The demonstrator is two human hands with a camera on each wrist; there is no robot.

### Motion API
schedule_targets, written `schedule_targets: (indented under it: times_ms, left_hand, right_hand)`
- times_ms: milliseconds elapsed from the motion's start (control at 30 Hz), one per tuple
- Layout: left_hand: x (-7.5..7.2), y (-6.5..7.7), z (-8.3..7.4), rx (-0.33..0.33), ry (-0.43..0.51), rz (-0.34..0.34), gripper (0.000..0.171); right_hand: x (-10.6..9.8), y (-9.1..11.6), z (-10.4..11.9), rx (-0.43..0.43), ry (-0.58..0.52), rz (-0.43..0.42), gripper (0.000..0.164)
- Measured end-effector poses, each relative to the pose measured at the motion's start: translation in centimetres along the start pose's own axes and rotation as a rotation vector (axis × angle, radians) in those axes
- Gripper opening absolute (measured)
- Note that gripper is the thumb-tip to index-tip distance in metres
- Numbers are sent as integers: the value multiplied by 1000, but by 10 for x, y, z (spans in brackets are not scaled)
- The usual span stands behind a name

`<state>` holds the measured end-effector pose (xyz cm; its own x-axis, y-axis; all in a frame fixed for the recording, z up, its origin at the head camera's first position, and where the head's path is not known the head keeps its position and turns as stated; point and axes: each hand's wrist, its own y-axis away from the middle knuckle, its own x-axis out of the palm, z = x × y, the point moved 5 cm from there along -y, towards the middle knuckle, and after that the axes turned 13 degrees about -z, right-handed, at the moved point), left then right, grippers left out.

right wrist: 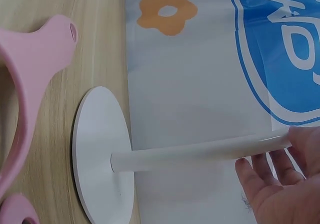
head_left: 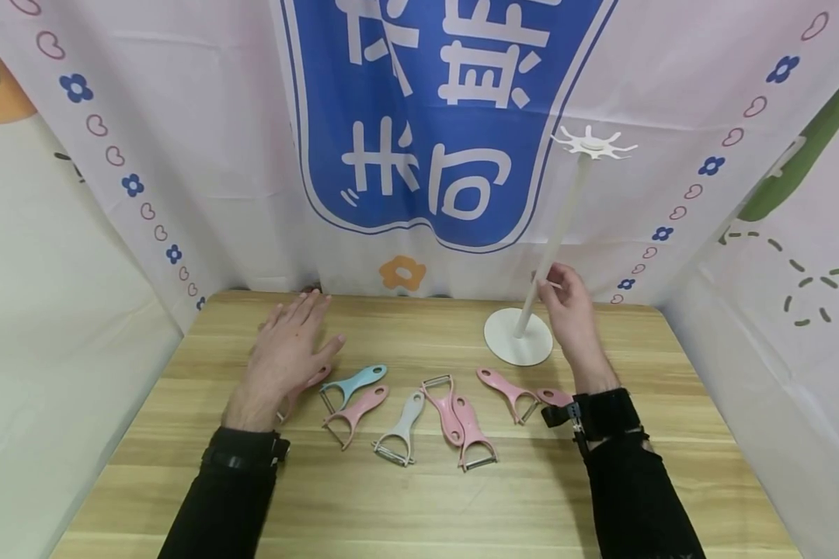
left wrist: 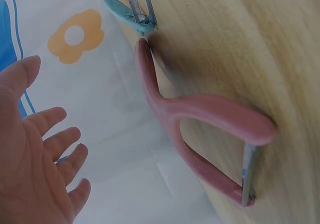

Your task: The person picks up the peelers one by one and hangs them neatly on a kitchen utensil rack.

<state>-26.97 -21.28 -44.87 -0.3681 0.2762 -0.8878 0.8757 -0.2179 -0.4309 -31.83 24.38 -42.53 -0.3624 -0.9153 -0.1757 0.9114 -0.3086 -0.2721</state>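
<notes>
My right hand (head_left: pixel 573 314) holds the slim pole of a white stand (head_left: pixel 562 221) partway up, thumb and fingers around it in the right wrist view. The stand's round base (right wrist: pixel 97 149) is on the table, and a ring of white hooks (head_left: pixel 590 144) tops the pole. My left hand (head_left: pixel 287 345) is spread flat, palm down, over the table's left part. A pink peeler (left wrist: pixel 215 109) lies by its wrist, partly hidden under it in the head view. To its right are a blue peeler (head_left: pixel 360 379) and another pink peeler (head_left: pixel 357 410).
Across the wooden table (head_left: pixel 405 520) lie more peelers: a grey one (head_left: pixel 409 415), two overlapping pink ones, a pink one (head_left: pixel 500 384) near the stand, and another pink one (head_left: pixel 554 397) partly behind the right wrist. A printed cloth (head_left: pixel 231 171) hangs behind the table's back edge.
</notes>
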Motion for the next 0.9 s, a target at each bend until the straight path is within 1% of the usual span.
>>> schedule_targets:
  times_ms: [133, 300, 433, 600, 900]
  left_hand:
    - [-1, 0, 0, 0, 15, -3, 80]
    - [-1, 0, 1, -2, 13, 4, 80]
    - [-1, 0, 1, -9, 10, 8, 80]
    - [-2, 0, 1, -10, 20, 16, 80]
    - [-4, 0, 6, -29, 39, 58, 81]
  right_hand:
    - [4, -1, -1, 4, -26, 2, 41]
    - [4, -2, 0, -33, -26, -2, 36]
    - [5, 0, 2, -49, -1, 10, 37]
    - [6, 5, 6, -46, 31, 24, 38]
    - [2, 18, 9, -38, 35, 28, 38]
